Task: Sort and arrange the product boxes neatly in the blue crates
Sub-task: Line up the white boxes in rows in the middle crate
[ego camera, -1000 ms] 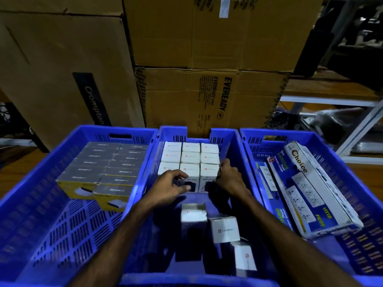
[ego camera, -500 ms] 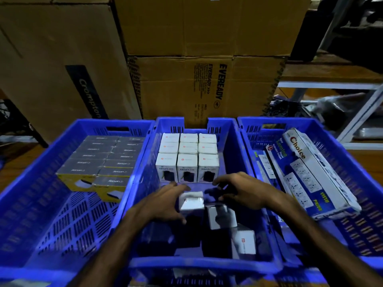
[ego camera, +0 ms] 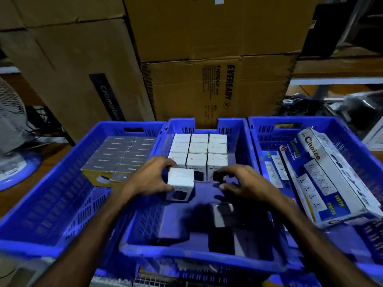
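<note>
- Left hand (ego camera: 152, 179) now grips a small white cardboard box (ego camera: 180, 183), lifted since a moment ago, just before the packed rows of white boxes (ego camera: 199, 150) in the middle blue plastic crate (ego camera: 238, 129).
- Right hand (ego camera: 244, 183) hovers beside it, fingers curled but empty.

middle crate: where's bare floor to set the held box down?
Free: the floor strip in the middle crate, between the stacked white boxes and the loose boxes nearer the person, beside the right hand. Also the left crate's near half. Crowded: the right crate. The left hand holds the white box.
</note>
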The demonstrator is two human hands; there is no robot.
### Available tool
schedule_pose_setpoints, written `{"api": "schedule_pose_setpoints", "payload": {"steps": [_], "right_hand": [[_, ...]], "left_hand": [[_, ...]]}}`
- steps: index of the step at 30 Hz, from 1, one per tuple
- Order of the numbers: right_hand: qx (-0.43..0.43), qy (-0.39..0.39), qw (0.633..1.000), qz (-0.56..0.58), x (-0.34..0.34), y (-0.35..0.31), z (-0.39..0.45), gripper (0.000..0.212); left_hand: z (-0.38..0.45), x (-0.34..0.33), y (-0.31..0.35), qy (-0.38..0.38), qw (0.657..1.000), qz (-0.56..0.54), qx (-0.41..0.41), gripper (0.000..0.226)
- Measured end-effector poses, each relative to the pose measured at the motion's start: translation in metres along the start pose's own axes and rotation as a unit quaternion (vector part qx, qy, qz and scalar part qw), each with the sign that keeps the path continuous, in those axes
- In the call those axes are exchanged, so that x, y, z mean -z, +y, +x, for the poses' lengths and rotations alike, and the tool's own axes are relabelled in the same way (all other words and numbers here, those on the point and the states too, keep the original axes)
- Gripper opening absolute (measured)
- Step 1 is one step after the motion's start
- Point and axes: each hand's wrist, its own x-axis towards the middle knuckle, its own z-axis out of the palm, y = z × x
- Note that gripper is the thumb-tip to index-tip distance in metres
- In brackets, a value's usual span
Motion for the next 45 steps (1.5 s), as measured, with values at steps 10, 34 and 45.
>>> {"api": "schedule_pose_setpoints", "payload": {"steps": [10,34,45], "right_hand": [[-0.027,0.096,0.995,-0.024,0.01,0.032,-0.011,0.037],[-0.022,0.11,0.993,0.041,0.005,0.041,-0.011,0.033],[-0.003,0.115,0.993,0.034,-0.001,0.049,-0.01,0.028]], "left_hand": [[0.031,0.022,-0.008,-0.054,0.952,0.298,0.034,0.063],[0.057,-0.033,0.028,-0.039,0.869,0.487,0.075,0.058],[0.054,-0.145,0.024,-0.158,0.85,0.471,-0.174,0.017]]}}
